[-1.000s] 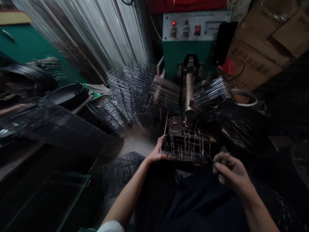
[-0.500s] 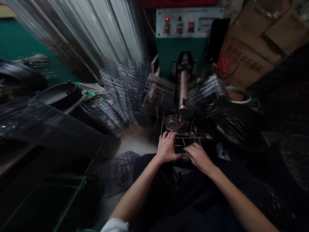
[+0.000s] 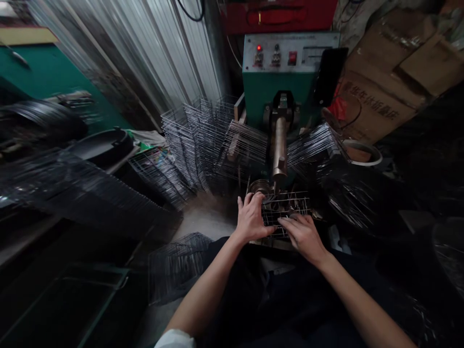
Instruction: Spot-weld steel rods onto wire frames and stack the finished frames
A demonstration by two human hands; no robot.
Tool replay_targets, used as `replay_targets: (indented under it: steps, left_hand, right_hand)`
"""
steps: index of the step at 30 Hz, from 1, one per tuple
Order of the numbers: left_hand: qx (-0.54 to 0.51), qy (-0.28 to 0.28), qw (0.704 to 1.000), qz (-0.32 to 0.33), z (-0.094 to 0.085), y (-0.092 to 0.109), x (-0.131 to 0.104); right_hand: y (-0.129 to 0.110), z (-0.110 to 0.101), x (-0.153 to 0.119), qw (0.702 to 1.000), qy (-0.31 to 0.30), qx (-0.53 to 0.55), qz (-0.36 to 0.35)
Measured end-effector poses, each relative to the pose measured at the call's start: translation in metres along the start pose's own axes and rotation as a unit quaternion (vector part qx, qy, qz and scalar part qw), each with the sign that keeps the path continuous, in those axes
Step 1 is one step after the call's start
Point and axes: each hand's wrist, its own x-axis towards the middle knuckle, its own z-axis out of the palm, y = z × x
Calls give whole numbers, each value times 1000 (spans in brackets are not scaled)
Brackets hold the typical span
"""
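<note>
A small wire grid (image 3: 290,198) lies just below the tip of the machine's metal arm (image 3: 280,150). My left hand (image 3: 251,218) grips the grid's left side, its thumb along the near edge and its fingers over the far left corner. At the near right part of the grid is my right hand (image 3: 302,234), fingers pressed together on the wires. A round metal dish (image 3: 259,186) sits behind my left fingers. The green machine (image 3: 259,92) stands directly ahead, with a red light lit on its panel.
Stacked wire grids (image 3: 197,140) stand left of the machine. Bundled wire pieces (image 3: 315,142) lie to its right, near a white bucket (image 3: 377,157). More grids (image 3: 177,266) rest low beside my left forearm. A cardboard box (image 3: 380,101) leans at the back right.
The view has tilted up, so the scene sits lower. The grid is nearer the machine's arm tip, and its far edge now overlaps the area by the dish. Both hands remain on it.
</note>
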Motion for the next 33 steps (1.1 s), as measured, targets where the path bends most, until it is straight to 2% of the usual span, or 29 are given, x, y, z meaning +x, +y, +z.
replay_targets:
  steps: [6, 11, 18, 23, 28, 33]
  left_hand:
    - [10, 12, 1000, -7, -4, -4, 16]
    - [12, 13, 1000, -17, -4, -4, 20]
    - [19, 9, 1000, -22, -8, -9, 42]
    - [12, 6, 1000, -24, -9, -15, 54]
    - [29, 13, 999, -25, -11, -24, 69]
    - [22, -5, 999, -38, -15, -28, 89]
  right_hand:
    - [7, 4, 14, 1000, 15, -8, 14]
    - [6, 5, 19, 999, 28, -3, 26]
    - [13, 10, 38, 992, 57, -58, 100]
    - [18, 11, 47, 987, 82, -63, 126]
    - [27, 14, 58, 985, 76, -86, 126]
    - [38, 15, 70, 990, 79, -20, 113]
